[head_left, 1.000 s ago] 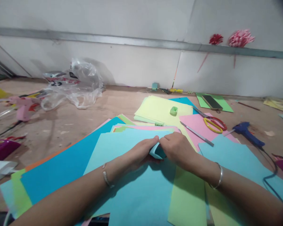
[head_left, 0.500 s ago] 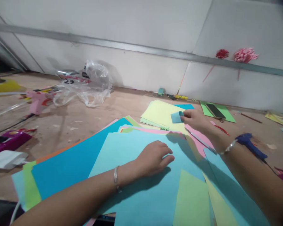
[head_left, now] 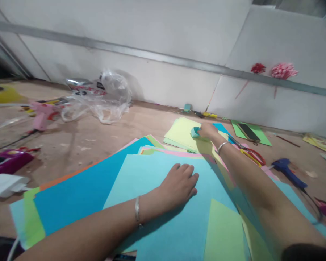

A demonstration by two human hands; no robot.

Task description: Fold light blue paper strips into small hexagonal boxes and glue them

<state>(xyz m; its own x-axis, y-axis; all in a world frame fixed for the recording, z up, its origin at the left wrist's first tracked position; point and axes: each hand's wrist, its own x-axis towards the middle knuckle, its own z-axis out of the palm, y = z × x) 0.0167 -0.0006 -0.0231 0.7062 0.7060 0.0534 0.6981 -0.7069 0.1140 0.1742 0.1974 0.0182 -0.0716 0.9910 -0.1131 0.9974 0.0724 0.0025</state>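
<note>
My left hand [head_left: 180, 184] lies flat, fingers together, on a light blue paper sheet [head_left: 157, 188] at the top of a stack of coloured sheets. My right hand [head_left: 208, 130] reaches far forward and pinches a small folded light blue paper piece [head_left: 195, 132] just over a pale yellow sheet [head_left: 180, 132]. Red and yellow scissors [head_left: 251, 154] lie just right of that forearm. A dark blue sheet [head_left: 78, 188] spreads out to the left under the light blue one.
A crumpled clear plastic bag [head_left: 103, 99] sits at the back left by the wall. A pink glue gun [head_left: 42, 114] lies far left, a blue glue gun [head_left: 286, 170] at right. A phone [head_left: 247, 131] rests on green paper. Paper flowers [head_left: 282, 70] hang on the wall.
My right hand lifted the small folded blue piece out from between both hands and carried it forward to the yellow sheet. My left hand let go and flattened onto the light blue sheet.
</note>
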